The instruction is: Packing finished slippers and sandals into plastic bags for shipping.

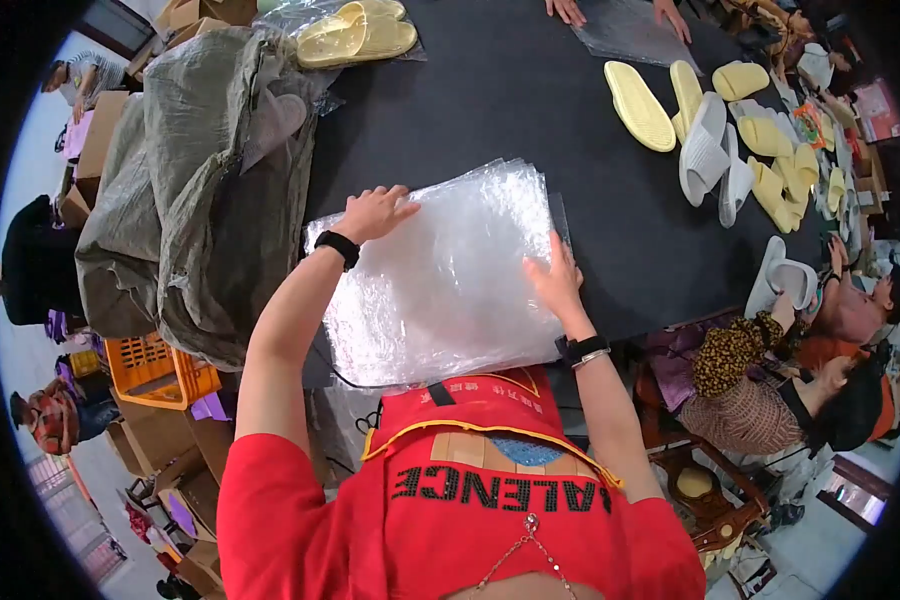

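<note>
Evidently a stack of bags (440, 280) on the table (450, 110); likely light, limp, slippery; best taken by opposite edges, with left hand (375, 212) loosely spread, right hand (556, 280) with thumb parted from fingers.

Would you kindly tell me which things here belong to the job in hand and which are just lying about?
In use: stack of clear plastic sheets or bags, left hand on it, right hand at its right edge; dark table beneath.

Apparently lying about: grey-green woven sack; orange plastic crate; cardboard boxes.
</note>
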`<action>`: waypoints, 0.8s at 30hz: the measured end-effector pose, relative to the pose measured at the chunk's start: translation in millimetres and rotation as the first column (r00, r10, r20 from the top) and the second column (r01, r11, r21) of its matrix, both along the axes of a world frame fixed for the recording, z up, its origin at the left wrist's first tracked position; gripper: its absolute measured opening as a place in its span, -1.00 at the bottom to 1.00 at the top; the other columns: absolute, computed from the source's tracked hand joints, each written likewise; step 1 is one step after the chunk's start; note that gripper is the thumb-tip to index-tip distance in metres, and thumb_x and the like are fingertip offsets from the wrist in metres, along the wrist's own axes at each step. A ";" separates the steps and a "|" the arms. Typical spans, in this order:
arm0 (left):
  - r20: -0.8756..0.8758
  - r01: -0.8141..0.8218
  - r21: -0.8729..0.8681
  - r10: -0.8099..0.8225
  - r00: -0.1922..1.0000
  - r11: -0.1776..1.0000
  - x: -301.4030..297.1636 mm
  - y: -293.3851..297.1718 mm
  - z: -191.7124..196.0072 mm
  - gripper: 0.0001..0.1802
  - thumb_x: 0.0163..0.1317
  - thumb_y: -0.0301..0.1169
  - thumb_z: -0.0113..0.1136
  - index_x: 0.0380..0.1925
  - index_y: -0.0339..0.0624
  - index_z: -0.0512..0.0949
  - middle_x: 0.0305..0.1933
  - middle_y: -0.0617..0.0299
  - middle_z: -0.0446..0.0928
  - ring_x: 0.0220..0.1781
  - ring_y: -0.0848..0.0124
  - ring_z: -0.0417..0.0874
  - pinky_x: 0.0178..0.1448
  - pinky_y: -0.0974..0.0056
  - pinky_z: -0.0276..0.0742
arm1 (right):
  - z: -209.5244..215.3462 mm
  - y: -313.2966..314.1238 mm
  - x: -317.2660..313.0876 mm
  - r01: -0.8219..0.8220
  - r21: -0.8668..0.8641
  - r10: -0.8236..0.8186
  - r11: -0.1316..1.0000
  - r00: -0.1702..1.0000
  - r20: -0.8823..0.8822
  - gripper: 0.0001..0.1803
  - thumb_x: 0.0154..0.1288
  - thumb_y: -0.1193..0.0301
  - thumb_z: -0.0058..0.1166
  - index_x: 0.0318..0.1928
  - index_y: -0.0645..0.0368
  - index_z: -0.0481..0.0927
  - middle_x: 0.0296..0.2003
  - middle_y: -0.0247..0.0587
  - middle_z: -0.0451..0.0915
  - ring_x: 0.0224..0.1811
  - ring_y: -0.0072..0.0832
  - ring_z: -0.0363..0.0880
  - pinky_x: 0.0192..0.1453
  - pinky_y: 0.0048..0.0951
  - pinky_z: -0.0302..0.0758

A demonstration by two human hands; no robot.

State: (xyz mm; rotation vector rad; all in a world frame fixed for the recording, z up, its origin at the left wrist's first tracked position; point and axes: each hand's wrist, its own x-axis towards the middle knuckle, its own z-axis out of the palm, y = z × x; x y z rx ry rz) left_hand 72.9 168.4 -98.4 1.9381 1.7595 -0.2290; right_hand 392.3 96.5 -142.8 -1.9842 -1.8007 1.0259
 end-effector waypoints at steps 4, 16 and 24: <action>0.081 0.077 0.095 -0.084 0.993 0.992 9.9 5.0 -17.5 -0.34 0.20 0.17 -0.20 0.19 0.03 0.25 0.11 0.09 0.35 0.17 0.08 0.31 0.16 -0.13 0.18 | 2.5 0.8 -8.2 -0.029 -0.039 0.032 0.999 0.996 0.087 -0.13 0.11 0.04 0.01 0.32 0.14 -0.05 0.30 -0.01 0.02 0.39 -0.16 -0.15 0.29 0.19 -0.20; 0.298 0.183 0.118 -0.210 0.931 0.976 89.2 38.0 -38.1 -0.33 0.21 0.17 -0.22 0.26 0.12 0.15 0.05 -0.06 0.36 0.11 0.01 0.34 0.12 -0.01 0.22 | 3.8 -3.0 5.6 0.152 -0.113 -0.144 0.982 0.987 0.073 -0.09 0.08 -0.04 0.00 0.33 0.12 -0.05 0.22 0.12 0.15 0.30 -0.07 0.00 0.26 0.11 -0.12; 0.328 0.306 0.101 -0.322 0.888 0.947 100.3 33.4 -29.4 -0.32 0.23 0.13 -0.21 0.28 0.08 0.11 -0.03 -0.05 0.40 0.03 0.02 0.39 0.10 0.05 0.26 | 0.2 -13.1 7.1 0.200 -0.064 -0.201 0.978 0.979 -0.008 -0.10 0.09 0.04 0.05 0.33 0.10 -0.07 0.24 0.12 0.10 0.31 -0.05 -0.03 0.26 0.10 -0.11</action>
